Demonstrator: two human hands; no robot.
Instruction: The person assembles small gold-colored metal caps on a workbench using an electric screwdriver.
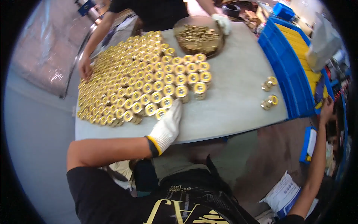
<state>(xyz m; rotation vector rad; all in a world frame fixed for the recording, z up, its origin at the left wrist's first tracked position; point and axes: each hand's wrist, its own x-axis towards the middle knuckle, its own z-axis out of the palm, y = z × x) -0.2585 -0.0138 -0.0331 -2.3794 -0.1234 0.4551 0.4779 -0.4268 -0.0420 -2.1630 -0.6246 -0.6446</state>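
Observation:
My left hand (167, 125), in a white knit glove with a yellow and black cuff, lies stretched out against the near edge of a large block of brass fittings (149, 77). These short, round pieces stand packed in rows, with yellow rings on top. Its fingertips touch the outer pieces, and the fingers are extended together. Far to the right, my bare right hand (326, 108) is at the near end of a blue crate (285, 71) filled with yellow pieces (296, 43). Those fingers curl at the crate's edge, beside a dark bluish item (319, 89); what they grip is too small to make out.
Two brass fittings (269, 101) stand apart at the table's (238, 100) right side. A round bowl (197, 37) of small brass parts sits at the far side, held by a co-worker's gloved hand (222, 23). The co-worker's bare hand (85, 69) touches the block's left edge. A white sack (285, 192) lies below right.

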